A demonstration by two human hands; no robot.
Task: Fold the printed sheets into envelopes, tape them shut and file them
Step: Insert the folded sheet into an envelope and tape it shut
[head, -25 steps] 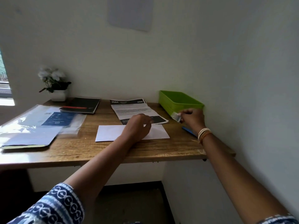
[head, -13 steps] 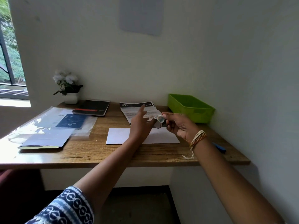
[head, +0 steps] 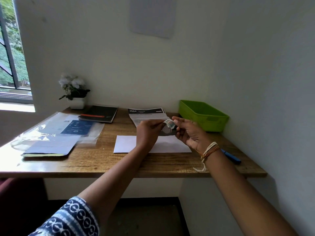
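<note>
A small roll of clear tape (head: 169, 125) hangs above the desk, gripped by my right hand (head: 188, 132) from the right. My left hand (head: 148, 132) pinches at the roll's upper left edge with thumb and finger. Under both hands lies a white folded envelope (head: 126, 144), flat on the wooden desk (head: 105, 160). Behind it a stack of printed sheets (head: 146, 113) with a black header lies against the wall. A green bin (head: 204, 116) stands at the back right corner.
A clear plastic sleeve with blue papers (head: 54, 135) covers the desk's left side. A black notebook (head: 99, 114) and a potted white flower (head: 75, 92) stand at the back left. A blue pen-like tool (head: 231, 157) lies near the right edge by the wall.
My right hand carried the tape roll from beside the green bin to above the envelope. My left hand lifted off the envelope and met the roll.
</note>
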